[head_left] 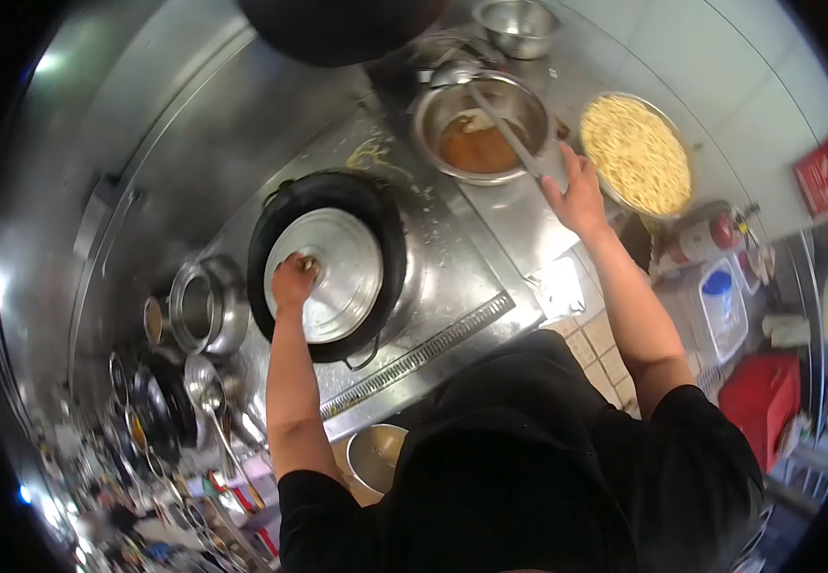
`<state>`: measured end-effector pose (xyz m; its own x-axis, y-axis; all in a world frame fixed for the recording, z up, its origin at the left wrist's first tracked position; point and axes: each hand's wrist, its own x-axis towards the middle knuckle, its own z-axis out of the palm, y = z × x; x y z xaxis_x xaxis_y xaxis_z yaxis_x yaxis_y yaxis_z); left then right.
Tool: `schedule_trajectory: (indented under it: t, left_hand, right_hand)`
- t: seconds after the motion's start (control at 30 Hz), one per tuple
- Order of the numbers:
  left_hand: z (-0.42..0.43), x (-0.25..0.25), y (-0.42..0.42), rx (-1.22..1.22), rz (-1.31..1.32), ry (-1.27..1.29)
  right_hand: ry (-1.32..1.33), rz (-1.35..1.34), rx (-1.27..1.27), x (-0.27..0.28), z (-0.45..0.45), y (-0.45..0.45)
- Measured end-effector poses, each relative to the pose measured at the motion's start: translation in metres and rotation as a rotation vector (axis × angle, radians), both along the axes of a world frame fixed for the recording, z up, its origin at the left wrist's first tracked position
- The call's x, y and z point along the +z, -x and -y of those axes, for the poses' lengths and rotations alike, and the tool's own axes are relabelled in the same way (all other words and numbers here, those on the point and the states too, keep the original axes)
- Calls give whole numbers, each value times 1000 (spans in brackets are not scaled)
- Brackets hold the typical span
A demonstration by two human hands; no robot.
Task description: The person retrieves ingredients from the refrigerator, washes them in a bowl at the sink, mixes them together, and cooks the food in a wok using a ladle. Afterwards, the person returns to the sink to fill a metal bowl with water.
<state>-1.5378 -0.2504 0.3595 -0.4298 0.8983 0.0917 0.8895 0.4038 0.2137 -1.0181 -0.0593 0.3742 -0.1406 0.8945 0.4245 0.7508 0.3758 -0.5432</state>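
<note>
My left hand (293, 281) is closed on the knob of a round metal lid (347, 267), which lies inside a large black wok (393, 250) on the steel stove. On the right, my right hand (578, 198) has its thumb and fingers apart around the handle end of a long ladle (507, 129); whether the palm touches the handle is hard to tell. The ladle's head rests over the rim of a steel bowl (423, 129) holding orange-brown liquid. To the right of that bowl stands a round tray of noodles (635, 155).
An empty steel bowl (517, 27) stands at the top. Metal pots (194, 310) and a skimmer (202, 377) lie left of the wok. Noodle scraps (374, 156) lie behind it. At right are a clear plastic container (714, 310) and a red box (762, 401).
</note>
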Motion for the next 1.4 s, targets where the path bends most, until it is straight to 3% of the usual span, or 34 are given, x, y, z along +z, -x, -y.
schedule_trajectory:
  t: [0.07,0.13,0.17,0.2,0.23,0.27,0.33,0.4,0.53,0.6,0.67,0.7,0.73,0.77,0.8,0.87,0.93,0.97,1.0,1.07,1.1,1.13,1.2,1.23,1.27,1.33,1.4]
  left_hand:
    - [1,2,-9,8,4,-40]
    - [2,-52,41,-129,16,-88]
    - [4,-41,39,-158,100,-28]
    - [6,-40,43,-30,359,-23]
    - [2,-84,94,33,522,-91]
    - [4,-34,48,-25,156,-102]
    - [-3,9,10,-3,30,-144]
    - [-17,-16,37,0,-260,-338]
    - [-35,18,-78,-25,-68,-629]
    - [-55,33,-142,-63,181,-735]
    - [-74,48,-195,-156,388,-746]
    - [-79,59,-221,-208,416,-734]
    - [-78,71,-252,-257,442,-721]
    - [-79,74,-276,-278,452,-730]
    - [-80,77,-300,-392,480,-704]
    - [-85,72,-350,-615,591,-675]
    - [-80,62,-411,-736,641,-472]
    - [-80,48,-447,-778,706,-368]
    - [-80,34,-484,-818,758,-258]
    - [-64,32,-571,-1044,603,-26]
    - [-60,33,-608,-1279,500,-30]
    - [-53,35,-643,-1507,392,-31]
    - [-31,57,-707,-1569,566,208]
    - [-27,63,-729,-1580,608,262]
    - [-28,66,-748,-1582,609,269]
    - [-38,68,-778,-1561,576,298]
    - [-67,47,-798,-1633,503,248]
  right_hand:
    - [-20,-95,-118,11,26,-28]
    - [-83,-101,-257,-2,48,-70]
    - [-231,-61,-320,-18,60,-95]
    - [-203,-41,-397,-46,77,-123]
    - [-97,-68,-468,-57,103,-146]
    - [7,-112,-532,-64,136,-165]
    - [305,-138,-715,-67,211,-194]
    - [406,-155,-805,-81,288,-216]
    - [854,-238,-1061,-116,414,-223]
    - [947,-323,-1098,-157,470,-225]
    - [1079,-258,-1177,-222,531,-226]
    - [1271,-293,-1200,-233,555,-222]
    - [1472,-120,-1141,-317,596,-232]
    - [1739,-518,-1127,-344,622,-234]
    - [1757,-603,-899,-321,640,-230]
    - [1413,-1028,-1351,-308,663,-210]
    - [1421,-1100,-1520,-300,668,-222]
    - [1577,-750,-939,-309,683,-245]
    - [1579,-774,-939,-336,696,-254]
    - [1048,-1649,-1600,-378,700,-268]
    - [1043,-1545,-1656,-340,692,-281]
    - [1031,-1560,-1662,-344,686,-295]
    - [1134,-1548,-1374,-394,703,-329]
    - [1234,-1316,-1543,-314,664,-344]
    - [1238,-1318,-1548,-307,650,-367]
    - [1081,-1210,-1438,-312,628,-394]
    - [750,-1456,-1493,-380,617,-420]
